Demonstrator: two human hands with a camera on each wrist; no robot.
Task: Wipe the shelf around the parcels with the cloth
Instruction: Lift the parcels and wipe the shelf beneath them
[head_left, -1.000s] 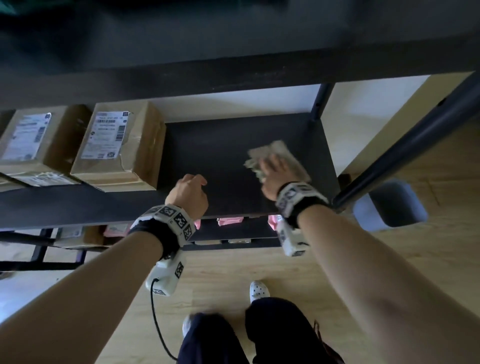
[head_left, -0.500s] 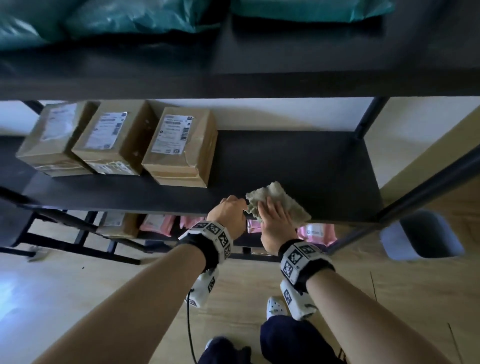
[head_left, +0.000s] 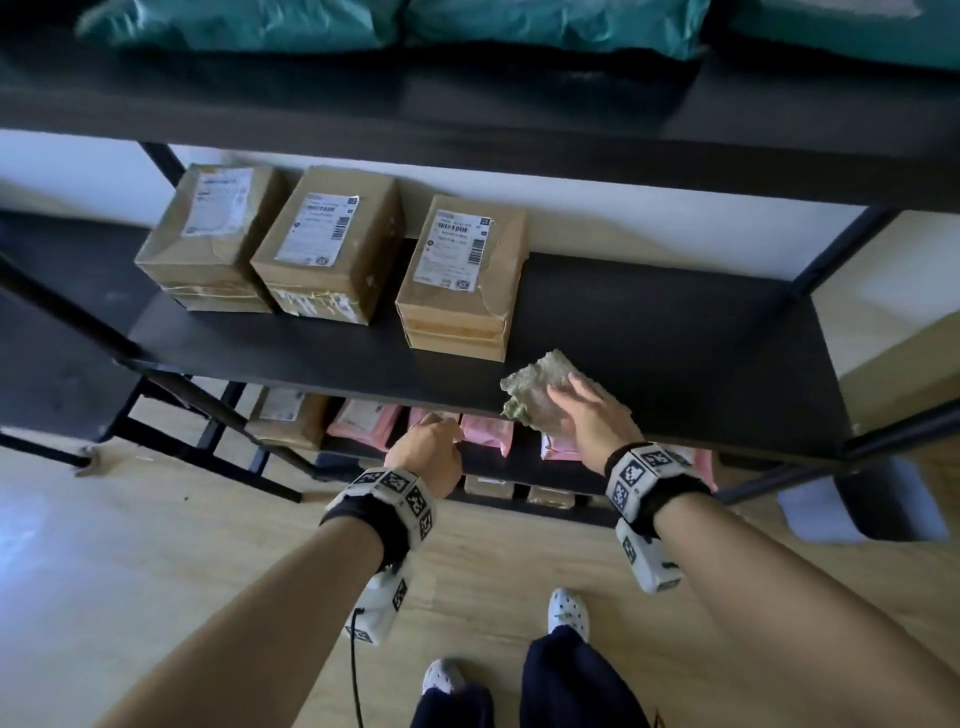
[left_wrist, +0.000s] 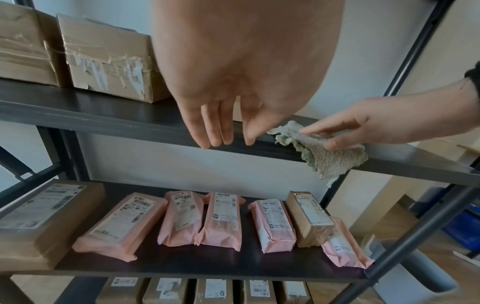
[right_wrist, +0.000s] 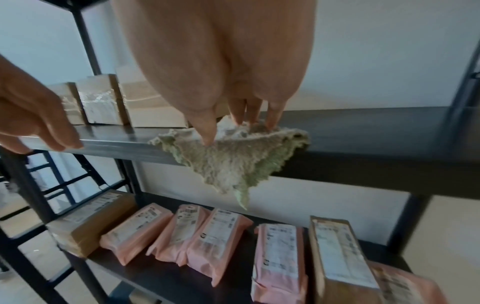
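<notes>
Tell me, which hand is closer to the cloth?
Right. The right hand rests on top of the cloth at the shelf edge. The left hand hangs apart from it, in front of the edge.

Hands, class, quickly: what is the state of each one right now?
Left hand: open, fingers straight, holding nothing.
Right hand: open, straight fingers pressing the cloth on the shelf edge.

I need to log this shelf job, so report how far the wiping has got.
Done: cannot be judged; no wipe marks show on the shelf. In hand: the right hand presses the cloth at the front edge, part of it hanging over, right of the parcels. The left hand holds nothing. Left: likely the strip in front of the parcels and the gaps between them.
</notes>
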